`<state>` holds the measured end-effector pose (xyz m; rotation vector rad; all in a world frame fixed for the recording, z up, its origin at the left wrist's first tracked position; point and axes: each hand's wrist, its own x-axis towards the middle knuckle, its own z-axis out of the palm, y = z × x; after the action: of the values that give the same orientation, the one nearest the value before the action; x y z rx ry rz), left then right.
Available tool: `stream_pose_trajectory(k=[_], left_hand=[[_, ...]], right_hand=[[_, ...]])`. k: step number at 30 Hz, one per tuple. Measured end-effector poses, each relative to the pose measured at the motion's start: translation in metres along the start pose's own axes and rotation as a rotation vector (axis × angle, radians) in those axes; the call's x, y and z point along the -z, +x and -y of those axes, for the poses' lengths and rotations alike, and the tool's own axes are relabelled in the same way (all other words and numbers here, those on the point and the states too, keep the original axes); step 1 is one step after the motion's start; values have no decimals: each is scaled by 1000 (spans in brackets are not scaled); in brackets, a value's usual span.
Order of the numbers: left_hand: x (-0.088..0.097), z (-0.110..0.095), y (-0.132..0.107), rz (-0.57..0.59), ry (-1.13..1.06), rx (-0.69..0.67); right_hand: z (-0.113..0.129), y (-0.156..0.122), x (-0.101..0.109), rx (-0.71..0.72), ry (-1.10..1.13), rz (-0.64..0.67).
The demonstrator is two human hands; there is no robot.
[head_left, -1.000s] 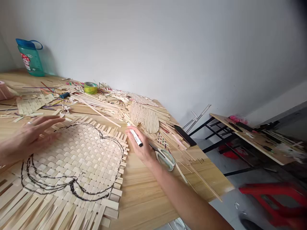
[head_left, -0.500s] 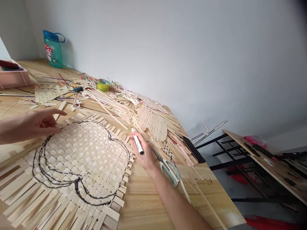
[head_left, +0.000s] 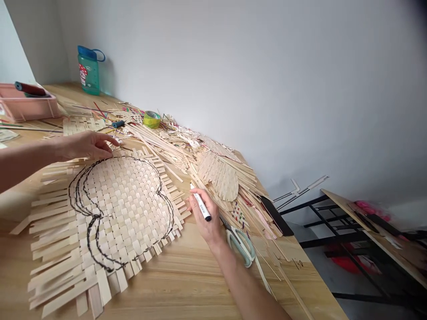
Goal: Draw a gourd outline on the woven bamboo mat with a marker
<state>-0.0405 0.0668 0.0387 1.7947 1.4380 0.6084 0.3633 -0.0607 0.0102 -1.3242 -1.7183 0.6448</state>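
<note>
A pale woven mat (head_left: 126, 204) of flat strips lies on the wooden table, its loose strip ends sticking out all round. Black marker lines trace a rounded, notched outline on it, doubled several times at the left. My left hand (head_left: 88, 146) rests at the mat's far edge, thumb on the rim and index finger stretched out, with a gap between them. In my right hand (head_left: 208, 222), just right of the mat, is a white marker (head_left: 200, 203) with a black end, its tip pointing away from me. Green-handled scissors (head_left: 240, 243) lie beside my right wrist.
Loose strips (head_left: 160, 142) and a smaller woven piece (head_left: 220, 175) are heaped along the wall. Yellow tape (head_left: 151, 119), a teal bottle (head_left: 89, 73) and a pink basket (head_left: 31, 109) stand farther back. Past the table's right edge is another table (head_left: 373, 231).
The mat has turned clockwise on the table. My left hand has moved right and farther back along its edge. The marker stays in my right hand, and the view has shifted slightly.
</note>
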Motion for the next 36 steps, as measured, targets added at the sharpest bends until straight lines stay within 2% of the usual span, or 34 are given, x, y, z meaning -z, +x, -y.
stream_pose_trajectory(k=[6, 12, 16, 24, 32, 34, 36], left_hand=[[-7, 10, 7, -62, -10, 20], [-8, 8, 4, -80, -5, 10], [-9, 3, 2, -66, -15, 25], [-9, -1, 0, -81, -15, 76], [-12, 10, 6, -94, -31, 27], [-13, 9, 5, -86, -47, 37], [-15, 4, 4, -128, -9, 23]], right_hand=[[6, -1, 0, -69, 23, 22], [10, -3, 0, -79, 58, 31], [10, -6, -2, -51, 106, 45], [10, -6, -1, -6, 48, 17], [12, -5, 2, 39, -31, -19], [14, -5, 3, 63, -46, -38], [16, -6, 3, 65, -49, -53]])
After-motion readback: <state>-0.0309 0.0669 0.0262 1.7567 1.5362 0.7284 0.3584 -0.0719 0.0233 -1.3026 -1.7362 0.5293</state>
